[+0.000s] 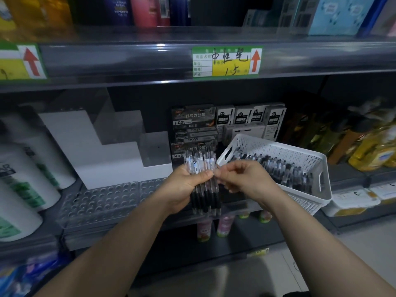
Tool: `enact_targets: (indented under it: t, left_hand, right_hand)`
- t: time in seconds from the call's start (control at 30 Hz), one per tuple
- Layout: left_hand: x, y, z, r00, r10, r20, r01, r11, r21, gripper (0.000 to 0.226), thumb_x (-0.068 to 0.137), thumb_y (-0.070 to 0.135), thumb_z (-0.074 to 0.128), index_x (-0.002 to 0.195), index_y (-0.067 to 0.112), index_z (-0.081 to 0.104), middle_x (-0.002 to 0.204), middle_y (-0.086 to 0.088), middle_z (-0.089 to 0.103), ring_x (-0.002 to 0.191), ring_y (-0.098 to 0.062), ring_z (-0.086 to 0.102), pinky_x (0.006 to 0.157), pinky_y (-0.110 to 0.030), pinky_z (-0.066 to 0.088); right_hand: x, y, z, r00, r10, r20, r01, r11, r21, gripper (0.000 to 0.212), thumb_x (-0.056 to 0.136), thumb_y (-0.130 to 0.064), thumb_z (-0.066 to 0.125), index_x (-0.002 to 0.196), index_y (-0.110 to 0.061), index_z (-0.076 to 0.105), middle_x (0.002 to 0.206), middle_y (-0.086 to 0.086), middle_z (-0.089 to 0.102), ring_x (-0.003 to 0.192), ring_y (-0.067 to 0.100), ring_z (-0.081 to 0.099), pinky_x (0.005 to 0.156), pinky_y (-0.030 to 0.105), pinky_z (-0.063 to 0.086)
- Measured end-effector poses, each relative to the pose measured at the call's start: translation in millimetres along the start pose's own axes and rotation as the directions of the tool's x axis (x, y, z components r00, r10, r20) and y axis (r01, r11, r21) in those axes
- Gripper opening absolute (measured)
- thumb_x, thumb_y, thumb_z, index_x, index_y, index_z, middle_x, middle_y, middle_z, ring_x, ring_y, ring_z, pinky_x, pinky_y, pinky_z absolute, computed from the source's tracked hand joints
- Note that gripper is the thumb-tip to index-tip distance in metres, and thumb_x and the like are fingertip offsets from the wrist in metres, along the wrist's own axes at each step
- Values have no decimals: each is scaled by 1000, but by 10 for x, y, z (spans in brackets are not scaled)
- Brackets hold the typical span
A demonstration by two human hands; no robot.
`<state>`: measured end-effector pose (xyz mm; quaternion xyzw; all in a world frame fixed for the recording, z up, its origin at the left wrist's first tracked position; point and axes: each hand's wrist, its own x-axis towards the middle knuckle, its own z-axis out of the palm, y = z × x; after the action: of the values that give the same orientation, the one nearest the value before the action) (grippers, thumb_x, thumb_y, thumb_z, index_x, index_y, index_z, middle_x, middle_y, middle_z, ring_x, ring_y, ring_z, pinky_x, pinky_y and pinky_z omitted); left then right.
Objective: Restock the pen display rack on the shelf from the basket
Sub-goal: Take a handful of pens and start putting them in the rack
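Centrally, just in front of the shelf, the left hand [184, 187] grips a bundle of pens [201, 166] upright, fingers and thumb wrapped round the clear barrels, with the black grip ends pointing down below the fist. The right hand [246, 179] meets it from the right, its fingers curled and its thumb and forefinger pinching at the right edge of the bundle. Just behind and to the right of that hand, a white perforated basket [278, 146] sits tilted on the shelf, with a row of loose pens [278, 166] lying inside. The clear pen display rack [100, 200] lies to the near left on the shelf, its rows of round holes unfilled, in front of a white stepped stand [96, 146]. Farther back stand stacked pen boxes [192, 121], and a green and yellow price label [227, 62] hangs on the shelf edge above.
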<state>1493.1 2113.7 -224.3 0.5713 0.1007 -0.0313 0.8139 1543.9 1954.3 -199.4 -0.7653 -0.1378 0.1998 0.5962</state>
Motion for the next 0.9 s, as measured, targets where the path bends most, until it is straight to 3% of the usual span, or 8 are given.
enact_targets:
  t: [0.1,0.17,0.23,0.4,0.63,0.8,0.9]
  left_hand:
    - [-87,-11,2,999,-6,51,4,999,38,25,90,-2,58,115,-1,61,95,-16,73,90,-25,72,78,-31,59]
    - [-187,14,-9,999,-17,36,15,999,42,23,90,-4,57,113,-2,61,93,-16,74,87,-25,73,76,-31,59]
    - [-284,63,-52,1000,-23,17,22,998,57,26,90,-4,58,116,-5,59,94,-17,73,86,-26,73,75,-32,60]
    - [-492,193,-329,998,41,-55,-32,985,169,23,92,-1,57,114,-5,61,100,-20,73,90,-26,71,80,-37,59]
    - [-804,458,-1034,943,59,-328,-63,998,0,28,85,1,65,112,-3,59,101,-20,73,87,-24,73,78,-32,60]
    - [-1080,525,-1681,856,144,-496,-100,988,114,21,92,-1,59,113,-2,57,97,-17,73,80,-20,73,67,-26,60]
    - [-1199,439,-2089,778,148,-610,-24,978,206,16,94,-2,56,110,-2,57,98,-20,72,80,-23,71,66,-30,60]
  right_hand:
    - [10,-62,44,998,-56,-17,58,993,98,11,81,-5,72,88,1,66,73,17,64,67,28,59,70,36,55]
    - [-29,-98,99,998,-59,15,57,989,138,10,81,2,70,88,7,64,68,18,60,53,18,59,54,24,55]
    - [-55,-124,168,998,-53,27,49,991,124,12,81,2,70,89,9,65,62,12,61,45,9,56,43,17,45]
    - [45,-165,431,997,-41,62,33,992,125,6,79,-5,74,76,-8,69,59,1,67,52,8,59,46,17,43]
    - [314,-311,1085,999,-51,-12,52,952,301,4,84,-1,68,80,-1,66,61,6,69,55,12,64,55,20,56]
    - [411,-467,1647,991,-130,-6,125,940,319,13,83,4,67,84,-7,61,71,12,68,61,17,65,69,29,58]
    - [473,-518,2019,987,-158,29,144,948,284,14,83,5,68,80,-8,61,68,11,67,62,18,64,74,35,57]
